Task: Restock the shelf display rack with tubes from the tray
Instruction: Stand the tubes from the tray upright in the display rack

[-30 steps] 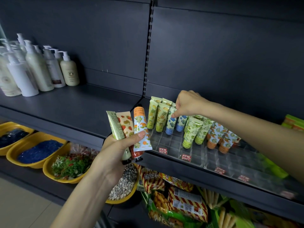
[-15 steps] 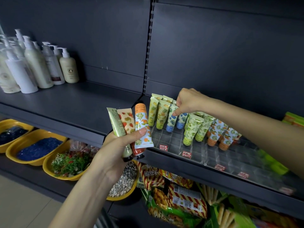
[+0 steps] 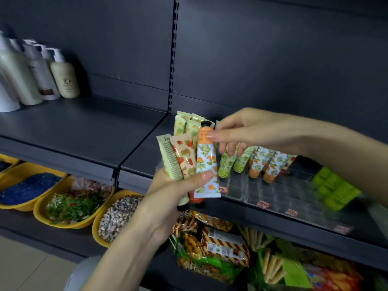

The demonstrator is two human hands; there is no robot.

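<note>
My left hand (image 3: 168, 192) grips a fan of three tubes in front of the shelf: a pale green tube (image 3: 169, 158), a strawberry-print tube (image 3: 184, 154) and an orange-print tube (image 3: 206, 164) with a black cap on top. My right hand (image 3: 249, 131) pinches the orange top of that orange-print tube between thumb and forefinger. Behind the hands, the clear display rack (image 3: 262, 192) on the dark shelf holds several upright tubes in yellow, green and orange prints (image 3: 260, 162). Its front slots hold nothing. No tray is in view.
Several white pump bottles (image 3: 31, 76) stand at the left of the dark shelf (image 3: 84, 127). Green boxes (image 3: 333, 187) sit right of the rack. Below are yellow bowls (image 3: 60, 219) of dried goods and several snack packs (image 3: 216, 244).
My right hand left the tubes standing in the rack and came forward to pinch the top of the orange-print tube. The left hand with its tubes rose slightly.
</note>
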